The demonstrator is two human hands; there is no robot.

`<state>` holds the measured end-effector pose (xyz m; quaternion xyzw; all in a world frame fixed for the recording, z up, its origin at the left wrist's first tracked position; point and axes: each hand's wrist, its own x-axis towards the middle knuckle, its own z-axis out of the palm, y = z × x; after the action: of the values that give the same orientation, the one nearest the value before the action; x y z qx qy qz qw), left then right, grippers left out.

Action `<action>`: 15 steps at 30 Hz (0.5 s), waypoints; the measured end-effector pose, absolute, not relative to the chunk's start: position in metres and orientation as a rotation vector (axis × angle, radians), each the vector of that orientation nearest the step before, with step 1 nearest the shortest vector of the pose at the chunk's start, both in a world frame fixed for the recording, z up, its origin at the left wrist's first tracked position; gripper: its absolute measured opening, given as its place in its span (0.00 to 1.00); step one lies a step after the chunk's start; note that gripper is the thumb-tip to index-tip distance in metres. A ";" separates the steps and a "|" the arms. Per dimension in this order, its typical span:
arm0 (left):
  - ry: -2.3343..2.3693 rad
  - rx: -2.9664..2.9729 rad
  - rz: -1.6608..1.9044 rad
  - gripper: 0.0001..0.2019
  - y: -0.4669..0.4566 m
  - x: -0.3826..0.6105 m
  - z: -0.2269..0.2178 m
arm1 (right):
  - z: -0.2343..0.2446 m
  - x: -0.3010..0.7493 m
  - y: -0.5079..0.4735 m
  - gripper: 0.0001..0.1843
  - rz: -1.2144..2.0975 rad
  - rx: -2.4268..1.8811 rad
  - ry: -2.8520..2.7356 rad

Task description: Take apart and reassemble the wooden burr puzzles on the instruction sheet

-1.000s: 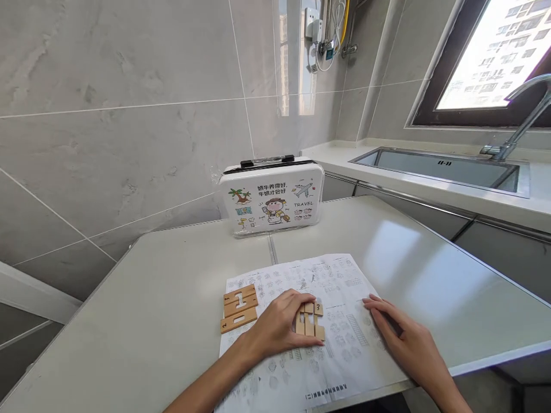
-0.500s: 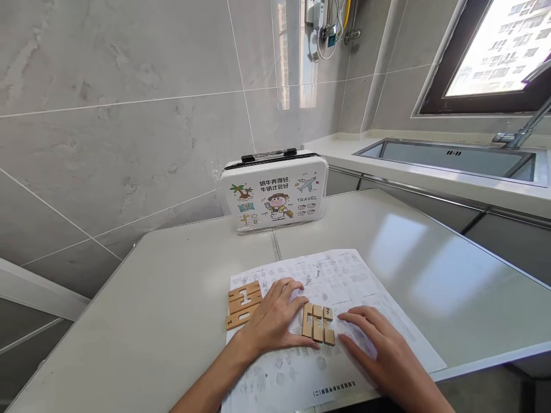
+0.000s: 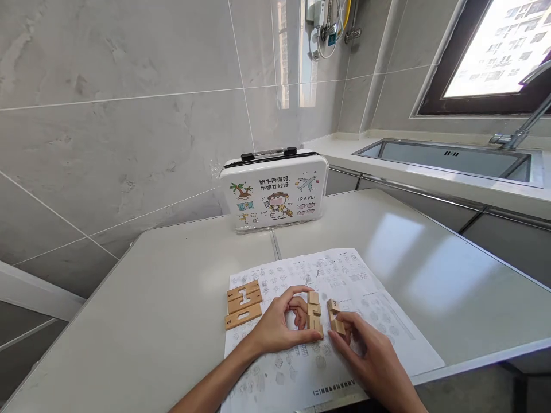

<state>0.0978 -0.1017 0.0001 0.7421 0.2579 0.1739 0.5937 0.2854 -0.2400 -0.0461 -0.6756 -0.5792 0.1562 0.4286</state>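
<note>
My left hand (image 3: 275, 324) is closed on notched wooden puzzle blocks (image 3: 314, 314), pinched at their two ends between thumb and fingers. They appear to be two pieces side by side, tilted up from the sheet. Just to the right, my right hand (image 3: 372, 353) grips a single notched wooden piece (image 3: 333, 308) with a mark on its upper end. A small gap separates it from the blocks in the left hand. Under both hands lies a printed paper sheet (image 3: 297, 367) with small diagrams. Flat wooden pieces with cut-outs (image 3: 243, 316) rest at its left edge, numbers on them.
A white case (image 3: 275, 189) with cartoon prints and a black handle stands at the back of the pale table (image 3: 172, 310), against the tiled wall (image 3: 142, 143). Beyond the table on the right are a counter with a sink (image 3: 447, 158) and a faucet (image 3: 523, 129).
The three notched pieces, earlier lying together on the sheet, are now in my hands. My left hand has tipped up two, and my right hand has moved in and taken the numbered one.
</note>
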 end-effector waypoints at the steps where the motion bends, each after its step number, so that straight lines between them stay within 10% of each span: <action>1: 0.602 1.722 0.392 0.39 -0.102 0.098 0.000 | -0.046 0.287 -0.241 0.14 0.428 -1.676 -1.384; 15: 0.576 1.783 0.305 0.40 -0.104 0.103 -0.003 | -0.049 0.294 -0.244 0.16 0.783 -1.467 -1.212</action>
<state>0.1029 -0.1041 -0.0034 0.7635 0.2465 0.1306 0.5825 0.2938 -0.2439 -0.0486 -0.6108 -0.5045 0.3260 0.5159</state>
